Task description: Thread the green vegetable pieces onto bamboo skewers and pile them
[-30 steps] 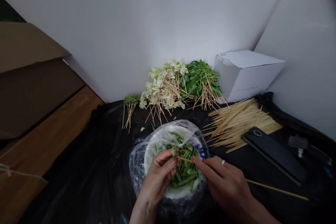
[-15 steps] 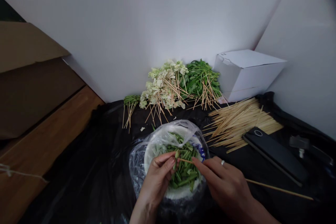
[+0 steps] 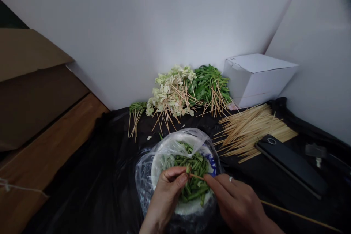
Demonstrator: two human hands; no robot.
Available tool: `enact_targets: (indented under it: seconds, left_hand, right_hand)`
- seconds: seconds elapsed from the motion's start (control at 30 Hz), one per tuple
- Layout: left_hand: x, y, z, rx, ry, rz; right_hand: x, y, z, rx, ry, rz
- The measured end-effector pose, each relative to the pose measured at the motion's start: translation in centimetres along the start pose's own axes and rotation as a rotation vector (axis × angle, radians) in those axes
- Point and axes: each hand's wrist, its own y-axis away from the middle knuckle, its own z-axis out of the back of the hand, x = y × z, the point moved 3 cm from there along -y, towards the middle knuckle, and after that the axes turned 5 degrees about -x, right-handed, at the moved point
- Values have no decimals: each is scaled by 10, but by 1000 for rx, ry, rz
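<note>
Head view: a small green piece (image 3: 188,169) is pinched between the thumb and forefinger of the left hand (image 3: 169,192); a thin skewer (image 3: 197,177) is gripped in the closed right hand (image 3: 239,197), its tip held at the piece, though whether it is sunk in or merely touching cannot be told; both are held above a bowl (image 3: 157,161), which is wrapped in a clear plastic bag (image 3: 142,179) and partly filled with cut green pieces (image 3: 193,192); the left fingertips could be pricked if the point is pushed past the piece, since they are set right beside it; the piece could be split if pierced off-centre, or dropped into the bowl if the pinch is loosened; the bag's loose film could be snagged, being draped close to the hands.
</note>
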Motion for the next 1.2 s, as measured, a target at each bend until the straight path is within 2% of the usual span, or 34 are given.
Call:
enact_targets:
  seconds: [0.2,0.4,0.47,0.53,0.6,0.7,0.77,0.83,0.9,0.97,1.03,1.1,1.2]
  left_hand:
    - [0,0,-3,-43,-87,-70]
    - [9,-3,-13,91,-319,-122]
    - [1,-3,-12,134,-429,-179]
    - [-15,-4,-8,144,-616,-302]
    - [-36,-7,0,38,-891,-489]
    - [-58,-10,9,-236,-1352,-718]
    - [-60,-13,10,-327,-1565,-755]
    - [-55,-16,9,-314,-1689,-723]
    - [-50,-19,10,-273,-1736,-676]
    - [-51,-20,13,-235,-1693,-644]
    - [-59,-21,19,-218,-1591,-640]
    - [-72,-21,26,-277,-1507,-689]
    - [-89,-20,37,-487,-1504,-751]
  right_hand:
    - [0,0,-2,-27,24,18]
    - [2,-1,-10,-29,21,14]
    - [0,-2,-12,-10,-21,-18]
    - [-3,-2,-13,0,-64,-62]
    - [-8,-1,-13,-7,-82,-103]
    - [-15,1,-16,-15,-68,-139]
    - [-17,-1,-21,11,-62,-131]
    - [-18,-5,-29,98,-70,-124]
    - [-20,-11,-38,251,-92,-139]
    - [-23,-14,-46,377,-97,-166]
    - [-25,-15,-51,402,-67,-177]
    - [-27,-13,-54,370,-6,-186]
    - [-29,-5,-58,341,76,-209]
